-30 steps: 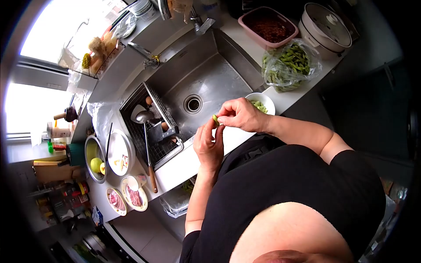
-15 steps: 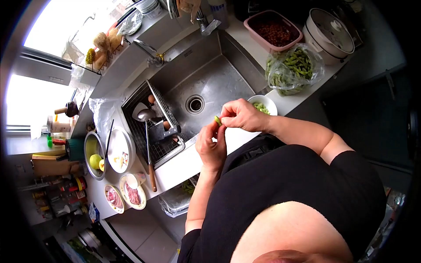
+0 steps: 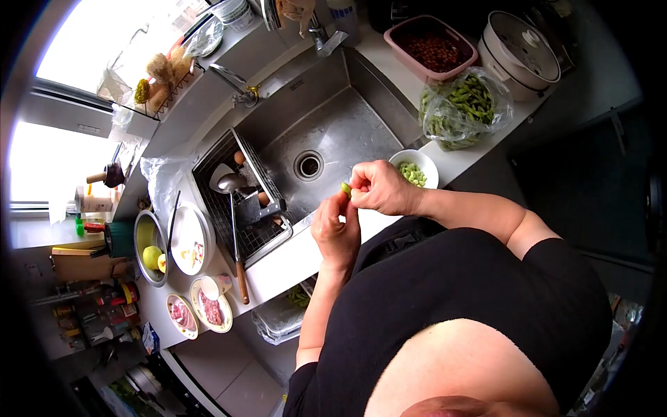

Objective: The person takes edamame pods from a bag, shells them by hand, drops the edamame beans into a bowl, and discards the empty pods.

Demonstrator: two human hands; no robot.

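Pinched between the fingertips of both hands is a small green bean pod (image 3: 345, 187), held just over the sink's front edge. My left hand (image 3: 336, 233) grips it from below, thumb and forefinger closed. From the right, my right hand (image 3: 386, 189) pinches its other side, and the fingers partly cover the pod. A white bowl (image 3: 432, 164) with light green shelled beans (image 3: 413, 174) stands beside my right wrist. Behind it sits a clear plastic bag (image 3: 501, 115) full of green pods (image 3: 469, 101).
The steel sink (image 3: 326, 132) lies ahead, with a dish rack (image 3: 208, 181) holding a ladle (image 3: 231, 183) and a cleaver (image 3: 258, 208). Meat plates (image 3: 182, 316) and a metal basin (image 3: 141, 233) stand left. A pink tub (image 3: 415, 64) and white pot (image 3: 514, 76) stand back right.
Both hands stay nearly in place, with slight finger movement around the pod. More of the bowl and its beans shows beside my right wrist.
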